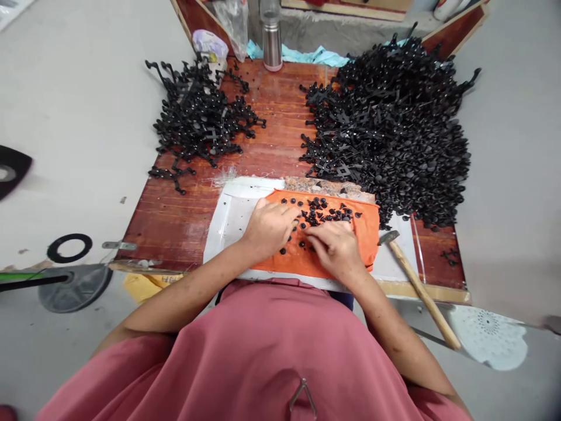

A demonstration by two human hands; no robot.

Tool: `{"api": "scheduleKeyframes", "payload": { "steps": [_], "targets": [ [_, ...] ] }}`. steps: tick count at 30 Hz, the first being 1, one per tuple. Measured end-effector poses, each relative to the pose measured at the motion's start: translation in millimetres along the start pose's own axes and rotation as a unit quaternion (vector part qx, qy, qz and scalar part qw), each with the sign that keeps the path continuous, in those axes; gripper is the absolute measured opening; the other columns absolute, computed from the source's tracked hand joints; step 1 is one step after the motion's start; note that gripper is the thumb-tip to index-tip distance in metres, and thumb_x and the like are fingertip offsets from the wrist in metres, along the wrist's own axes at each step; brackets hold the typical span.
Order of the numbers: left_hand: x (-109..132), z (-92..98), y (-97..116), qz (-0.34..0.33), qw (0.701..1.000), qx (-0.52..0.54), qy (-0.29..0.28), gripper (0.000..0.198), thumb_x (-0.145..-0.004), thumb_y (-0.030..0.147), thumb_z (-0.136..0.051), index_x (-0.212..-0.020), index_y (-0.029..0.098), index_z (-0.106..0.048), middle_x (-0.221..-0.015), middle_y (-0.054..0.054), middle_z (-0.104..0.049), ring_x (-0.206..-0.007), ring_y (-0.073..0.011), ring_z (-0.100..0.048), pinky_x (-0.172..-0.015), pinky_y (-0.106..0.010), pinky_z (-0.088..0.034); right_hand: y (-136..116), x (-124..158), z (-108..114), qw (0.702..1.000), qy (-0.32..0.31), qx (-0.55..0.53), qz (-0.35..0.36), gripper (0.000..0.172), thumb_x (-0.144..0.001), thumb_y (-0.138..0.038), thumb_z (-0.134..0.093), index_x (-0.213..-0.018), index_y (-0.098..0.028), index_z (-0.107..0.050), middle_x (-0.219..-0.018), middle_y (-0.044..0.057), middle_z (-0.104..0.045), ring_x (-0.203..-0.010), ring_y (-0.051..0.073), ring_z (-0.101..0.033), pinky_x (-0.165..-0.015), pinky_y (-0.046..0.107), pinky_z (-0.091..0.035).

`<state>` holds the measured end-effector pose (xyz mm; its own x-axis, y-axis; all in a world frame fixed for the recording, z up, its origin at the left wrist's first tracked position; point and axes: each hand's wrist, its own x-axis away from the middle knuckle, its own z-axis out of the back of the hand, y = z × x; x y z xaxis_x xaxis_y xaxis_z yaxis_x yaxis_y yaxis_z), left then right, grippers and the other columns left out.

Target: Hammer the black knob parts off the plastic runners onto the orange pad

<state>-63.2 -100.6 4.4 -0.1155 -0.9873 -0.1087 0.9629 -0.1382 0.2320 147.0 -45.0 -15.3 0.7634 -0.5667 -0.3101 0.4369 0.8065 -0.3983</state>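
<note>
Head view: left hand and right hand palm-down on near orange cloth, fingertips among small black pieces; grip on any piece impossible to tell.

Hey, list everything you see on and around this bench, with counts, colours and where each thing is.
big pile: one, black plastic parts, bench right
small pile: one, black plastic parts, bench left
loose parts: many, black, on the cloth
cloth: one, orange, bench front, on the sheet
sheet: one, white, under the cloth
hammer: one, wooden handle, right of the cloth
flask: one, steel, bench back
ring: one, black, floor left
bench: one, red-brown wood
left hand: on the cloth's left edge
right hand: on the cloth, at the loose parts
</note>
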Motion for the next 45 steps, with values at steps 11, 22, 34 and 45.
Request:
{"api": "scheduleKeyframes", "payload": {
  "steps": [11, 22, 34, 45],
  "targets": [
    [-61.3, 13.4, -7.8, -0.050, 0.993, -0.065, -0.087, 0.023, -0.096, 0.015, -0.057, -0.089, 0.018, -0.078, -0.088, -0.012, -0.075, -0.089, -0.0291, -0.068, -0.086, -0.046, -0.036, 30.1, -1.9, 26.7, 0.990, 0.029, 0.117, -0.068, 0.014, -0.102, -0.027, -0.066, -0.097, -0.023, -0.079, -0.093, 0.005, -0.073, -0.089, 0.023, -0.055, -0.087, 0.042, -0.030],
    [-67.8, 6.1, -23.7, -0.133, 0.985, -0.020, -0.109, 0.025, -0.094, 0.015, -0.059, -0.078, 0.020, -0.077, -0.081, -0.007, -0.074, -0.084, -0.0237, -0.066, -0.088, -0.042, -0.034, 5.7, -5.8, 10.0, 0.992, -0.045, 0.103, -0.062, 0.018, -0.102, -0.026, -0.064, -0.095, -0.026, -0.081, -0.089, 0.006, -0.068, -0.092, 0.025, -0.050, -0.084, 0.043, -0.028],
    [-71.1, 13.2, -10.1, -0.113, 0.986, -0.036, -0.120, 0.022, -0.092, 0.017, -0.058, -0.079, 0.017, -0.076, -0.086, -0.012, -0.079, -0.080, -0.0256, -0.069, -0.086, -0.043, -0.038, 7.7, -8.7, 15.0, 0.996, -0.066, 0.025, -0.063, 0.013, -0.101, -0.031, -0.069, -0.105, -0.028, -0.081, -0.093, 0.005, -0.072, -0.092, 0.024, -0.055, -0.085, 0.041, -0.030],
    [-81.7, 6.8, -11.9, -0.074, 0.995, -0.032, -0.063, 0.020, -0.094, 0.019, -0.058, -0.096, 0.021, -0.078, -0.106, -0.011, -0.082, -0.100, -0.0298, -0.074, -0.084, -0.042, -0.038, 46.5, -63.6, 15.0, 0.989, -0.055, 0.127, -0.048, 0.020, -0.104, -0.027, -0.059, -0.103, -0.024, -0.079, -0.107, 0.011, -0.073, -0.106, 0.031, -0.052, -0.088, 0.044, -0.031]
  ]
}}
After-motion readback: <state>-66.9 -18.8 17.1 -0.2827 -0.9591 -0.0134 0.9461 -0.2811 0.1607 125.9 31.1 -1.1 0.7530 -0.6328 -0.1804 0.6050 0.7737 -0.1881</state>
